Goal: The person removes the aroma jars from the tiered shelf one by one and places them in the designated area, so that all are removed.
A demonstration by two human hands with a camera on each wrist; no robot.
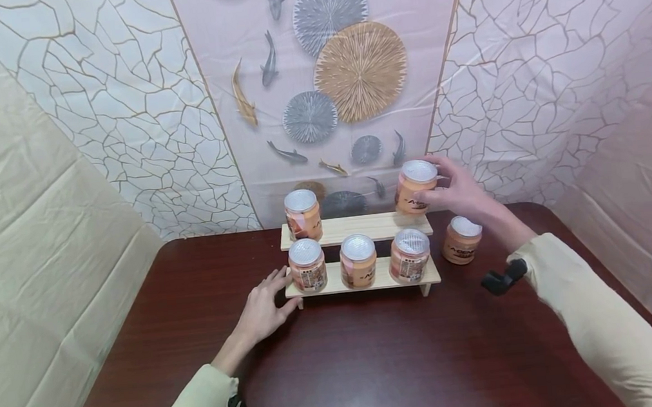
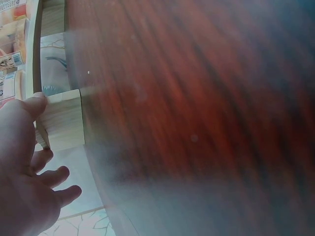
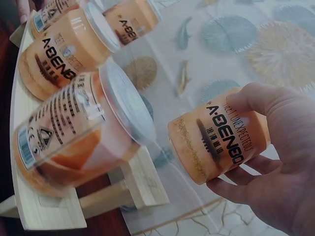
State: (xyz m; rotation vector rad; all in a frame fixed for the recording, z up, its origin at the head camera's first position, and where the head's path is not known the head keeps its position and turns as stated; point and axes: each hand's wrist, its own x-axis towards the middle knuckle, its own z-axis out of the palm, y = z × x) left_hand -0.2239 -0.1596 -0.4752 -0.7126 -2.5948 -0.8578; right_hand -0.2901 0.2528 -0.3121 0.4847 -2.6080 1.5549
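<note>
My right hand [image 1: 458, 188] grips a jar [image 3: 216, 135] with an orange label and a pale lid, thumb on one side and fingers on the other. That jar is at the right end of the upper board [image 1: 357, 228] of a wooden two-step stand; the right wrist view shows it raised off the board. Another jar [image 1: 303, 217] stands at that board's left end. On the lower board [image 1: 379, 275] stand a left jar [image 1: 307, 266], a middle jar [image 1: 358, 262] and a right jar [image 1: 409, 257]. My left hand [image 1: 262, 309] holds the lower board's left end between thumb and fingers.
One more jar [image 1: 462, 241] stands on the dark wooden table [image 1: 362, 355], right of the stand and below my right forearm. A patterned cloth [image 1: 322, 165] hangs right behind the table, and plain cloth walls [image 1: 34, 255] close in both sides.
</note>
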